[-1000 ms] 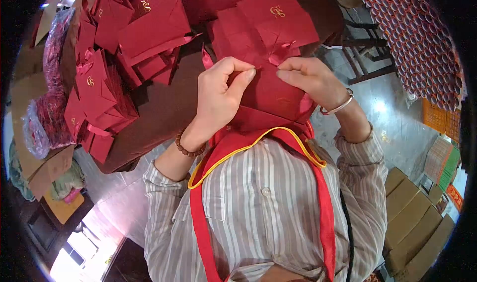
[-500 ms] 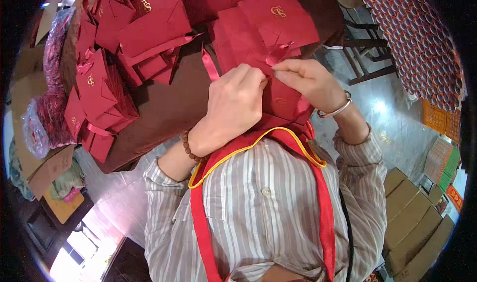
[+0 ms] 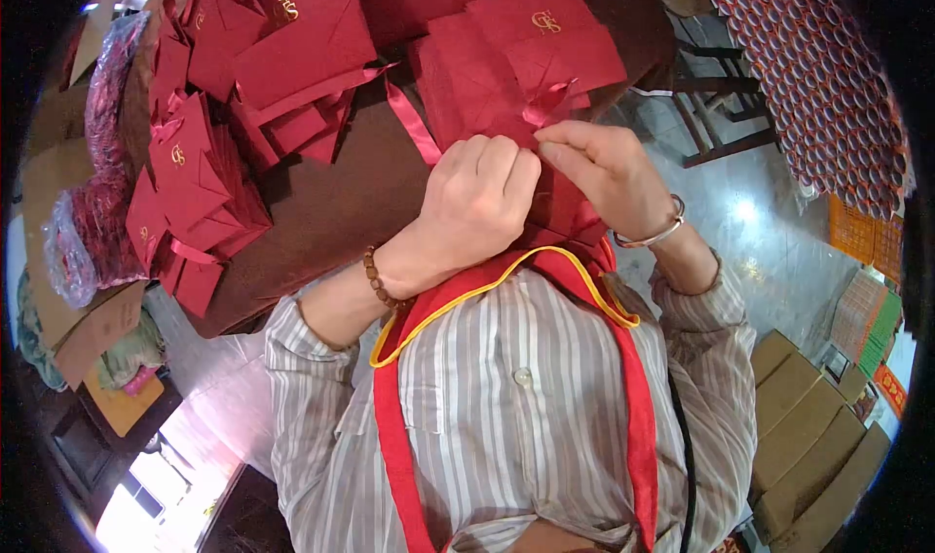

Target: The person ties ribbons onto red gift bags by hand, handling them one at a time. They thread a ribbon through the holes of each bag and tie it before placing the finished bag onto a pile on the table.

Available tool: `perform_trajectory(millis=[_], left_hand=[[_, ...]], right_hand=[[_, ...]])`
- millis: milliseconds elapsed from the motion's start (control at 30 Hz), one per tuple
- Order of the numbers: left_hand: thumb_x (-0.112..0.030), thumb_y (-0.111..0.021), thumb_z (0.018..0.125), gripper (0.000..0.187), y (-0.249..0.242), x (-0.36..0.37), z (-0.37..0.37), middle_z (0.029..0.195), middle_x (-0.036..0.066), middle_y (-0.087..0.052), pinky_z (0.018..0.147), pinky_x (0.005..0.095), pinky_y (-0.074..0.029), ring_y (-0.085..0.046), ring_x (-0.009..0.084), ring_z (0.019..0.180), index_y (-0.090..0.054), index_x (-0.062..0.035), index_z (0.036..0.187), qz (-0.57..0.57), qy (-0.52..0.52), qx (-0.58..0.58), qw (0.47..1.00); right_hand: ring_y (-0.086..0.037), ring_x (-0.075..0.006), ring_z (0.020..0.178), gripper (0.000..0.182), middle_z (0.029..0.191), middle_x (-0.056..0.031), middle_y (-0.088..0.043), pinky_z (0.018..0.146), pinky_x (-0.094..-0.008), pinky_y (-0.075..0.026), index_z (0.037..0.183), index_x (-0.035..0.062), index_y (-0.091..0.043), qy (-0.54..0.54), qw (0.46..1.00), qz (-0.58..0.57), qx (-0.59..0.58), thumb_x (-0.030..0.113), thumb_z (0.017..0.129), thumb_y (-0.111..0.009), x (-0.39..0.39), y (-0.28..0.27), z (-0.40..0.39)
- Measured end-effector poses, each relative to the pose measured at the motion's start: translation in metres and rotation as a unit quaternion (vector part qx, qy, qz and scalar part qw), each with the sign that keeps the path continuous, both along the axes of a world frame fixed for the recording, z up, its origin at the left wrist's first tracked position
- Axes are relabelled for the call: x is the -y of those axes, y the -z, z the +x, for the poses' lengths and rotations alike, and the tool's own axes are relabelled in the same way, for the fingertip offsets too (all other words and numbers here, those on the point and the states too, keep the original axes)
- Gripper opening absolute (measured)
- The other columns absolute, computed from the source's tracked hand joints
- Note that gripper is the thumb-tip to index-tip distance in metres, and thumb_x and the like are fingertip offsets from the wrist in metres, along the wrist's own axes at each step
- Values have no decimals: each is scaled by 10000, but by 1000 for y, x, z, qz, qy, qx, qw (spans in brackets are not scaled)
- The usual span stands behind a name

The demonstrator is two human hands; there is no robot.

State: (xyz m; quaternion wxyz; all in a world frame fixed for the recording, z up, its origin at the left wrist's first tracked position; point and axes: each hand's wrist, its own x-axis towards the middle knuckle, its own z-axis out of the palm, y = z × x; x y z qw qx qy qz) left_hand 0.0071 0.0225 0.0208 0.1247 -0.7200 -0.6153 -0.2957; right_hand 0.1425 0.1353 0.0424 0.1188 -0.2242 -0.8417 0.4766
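Observation:
My left hand (image 3: 479,191) is closed in a fist, with a pink-red ribbon (image 3: 413,123) sticking out past its knuckles toward the upper left. Close beside it, my right hand (image 3: 604,171) pinches thumb and forefinger together; whatever lies between the tips is too small to make out. Under both hands lies a dark red paper bag (image 3: 560,207), partly covered by them, near the table's front edge. Just beyond are overlapping red bags (image 3: 547,52) with a gold logo, and a ribbon bow (image 3: 547,103) shows on them.
More red bags (image 3: 307,42) are heaped on the brown-covered table (image 3: 336,198), with a stack (image 3: 200,178) at its left. A plastic-wrapped ribbon bundle (image 3: 97,232) lies further left. Rows of small round items (image 3: 808,76) fill the upper right; cardboard boxes (image 3: 808,436) stand lower right.
My left hand has moved slightly right and down, closer to the right hand, and turned a little. The ribbon's loose end now slants to the left. My right hand has barely shifted.

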Motion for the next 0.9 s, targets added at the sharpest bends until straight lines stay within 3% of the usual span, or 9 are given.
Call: perform_trajectory(millis=[200, 267, 433, 533, 600, 667, 733, 833, 900], left_hand=[[-6, -545, 648, 87, 12, -1, -3, 665, 100, -461, 517, 332, -426, -505, 250, 577, -500, -30, 718, 29, 32, 139, 989], [76, -621, 653, 141, 3, -2, -5, 674, 118, -545, 520, 341, -450, -563, 275, 592, -558, 12, 761, -8, 40, 240, 970], [74, -627, 656, 141, 7, 1, -8, 670, 118, -539, 517, 342, -446, -560, 276, 586, -562, 13, 765, 0, 51, 215, 975], [15, -596, 657, 118, 8, 0, -8, 676, 103, -509, 517, 333, -430, -536, 255, 586, -548, -7, 763, -1, 38, 146, 988], [-36, -569, 659, 106, 7, 0, -6, 685, 91, -485, 515, 325, -416, -516, 239, 585, -532, -22, 758, -7, 23, 99, 995], [-65, -554, 648, 138, -2, -1, -2, 690, 81, -471, 513, 312, -408, -506, 224, 581, -543, -17, 778, -17, -2, 8, 1000], [-37, -575, 674, 140, -10, -1, -5, 696, 99, -491, 528, 330, -427, -525, 246, 602, -551, -7, 808, -50, 1, 43, 998], [-9, -656, 720, 146, -21, -1, -9, 777, 131, -606, 599, 327, -483, -609, 268, 683, -596, 13, 852, -111, 8, 284, 952], [-14, -639, 731, 136, -21, 1, -17, 765, 131, -584, 582, 339, -474, -597, 281, 689, -580, 14, 850, -116, 15, 289, 950]], right_hand=[[-563, -98, 795, 194, 827, -69, -635, 722, -238, -449, 972, -55, -590, -1, 996, -86, 3, 96, 863, -534, -3, 0, 4], [-557, -90, 803, 197, 836, -59, -633, 727, -234, -446, 978, -53, -590, -8, 993, -119, 5, 97, 863, -535, -5, -3, 4], [-534, -69, 793, 217, 834, -40, -617, 720, -219, -435, 1023, -48, -578, -31, 988, -151, -13, 87, 859, -535, -9, 2, 4], [-517, -63, 762, 243, 807, -33, -592, 692, -210, -427, 1065, -49, -560, -27, 969, -233, 79, 69, 854, -533, -12, -6, 4], [-501, -58, 745, 267, 800, -26, -577, 667, -203, -419, 1094, -50, -547, -61, 995, -73, 38, 54, 849, -535, -9, -10, 4], [-502, -60, 743, 269, 796, -24, -576, 661, -202, -418, 1097, -49, -547, -50, 995, -87, 27, 52, 848, -536, -7, -4, 5], [-502, -62, 740, 271, 792, -23, -575, 655, -202, -418, 1099, -49, -546, -41, 994, -99, 14, 50, 847, -536, -8, -3, 4], [-493, -52, 737, 274, 794, -3, -566, 653, -196, -412, 1106, -41, -544, -32, 992, -119, 11, 41, 845, -533, -10, -3, 6], [-489, -44, 741, 279, 805, 13, -561, 658, -188, -407, 1113, -36, -539, -16, 982, -184, 29, 30, 843, -528, -13, -2, 5]])
